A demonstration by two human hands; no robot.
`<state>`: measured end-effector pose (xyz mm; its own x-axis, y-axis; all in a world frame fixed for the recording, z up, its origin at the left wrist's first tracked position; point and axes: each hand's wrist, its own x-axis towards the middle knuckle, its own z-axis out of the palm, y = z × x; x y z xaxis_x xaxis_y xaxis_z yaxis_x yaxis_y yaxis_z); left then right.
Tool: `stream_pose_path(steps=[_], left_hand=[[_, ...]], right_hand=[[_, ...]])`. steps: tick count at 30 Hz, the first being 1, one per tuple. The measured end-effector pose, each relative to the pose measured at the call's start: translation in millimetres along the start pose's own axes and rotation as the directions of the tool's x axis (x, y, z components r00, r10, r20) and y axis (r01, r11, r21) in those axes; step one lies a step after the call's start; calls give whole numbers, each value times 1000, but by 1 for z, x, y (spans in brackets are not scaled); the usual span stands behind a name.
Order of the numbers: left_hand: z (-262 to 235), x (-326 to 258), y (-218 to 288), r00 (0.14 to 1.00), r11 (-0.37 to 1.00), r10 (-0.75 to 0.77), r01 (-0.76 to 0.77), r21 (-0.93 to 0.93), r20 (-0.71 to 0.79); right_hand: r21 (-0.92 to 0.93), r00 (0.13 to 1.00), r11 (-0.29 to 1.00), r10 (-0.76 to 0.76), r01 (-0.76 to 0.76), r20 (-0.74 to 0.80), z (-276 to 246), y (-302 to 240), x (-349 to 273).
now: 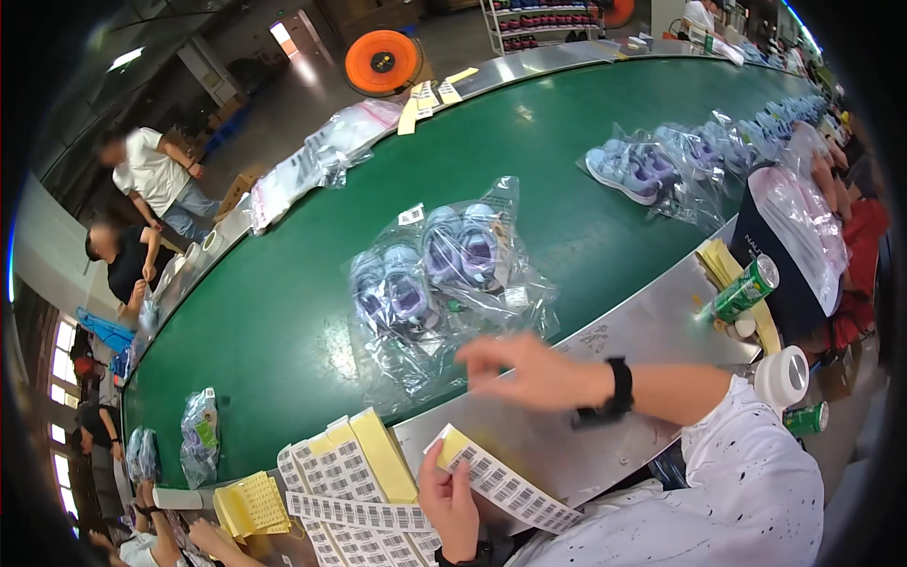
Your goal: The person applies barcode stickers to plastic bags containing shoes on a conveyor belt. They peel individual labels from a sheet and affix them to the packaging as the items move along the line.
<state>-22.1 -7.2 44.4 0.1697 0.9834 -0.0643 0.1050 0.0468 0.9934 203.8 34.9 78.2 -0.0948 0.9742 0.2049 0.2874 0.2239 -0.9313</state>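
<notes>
My left hand (pixel 450 501) pinches the yellow-edged end of a strip of barcode labels (pixel 510 484), which runs down toward my lap. My right hand (pixel 529 370), with a black band at the wrist, hovers over the near edge of the green belt. Its fingers point left and are apart; I make out nothing between them. Just beyond lie two clear plastic bags of light blue and purple shoes, one pair at left (pixel 395 288) and one at right (pixel 463 248). The right pair's bag bears a white label (pixel 411 214).
Label sheets (pixel 345 472) and a yellow label stack (pixel 253 506) lie on the metal ledge (pixel 605 406). A green can (pixel 742 291) and a white-lidded cup (pixel 782 376) stand right. More bagged shoes (pixel 652 170) line the green belt (pixel 283 350). Other people work along the belt.
</notes>
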Motion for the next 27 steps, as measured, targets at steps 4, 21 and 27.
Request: stream_pose_path(steps=[4,21,27], left_hand=[[4,4,13,998,1000,-3,1,22,55],[3,3,15,997,998,-39,36,46,72],[-2,6,21,969,992,-107,120,-49,221]], right_hand=[[191,994,980,46,-64,101,33,-10,-39],[-165,949,939,-312,301,-41,41,0,-39],[-345,872,817,-490,463,12,54,-3,-40]])
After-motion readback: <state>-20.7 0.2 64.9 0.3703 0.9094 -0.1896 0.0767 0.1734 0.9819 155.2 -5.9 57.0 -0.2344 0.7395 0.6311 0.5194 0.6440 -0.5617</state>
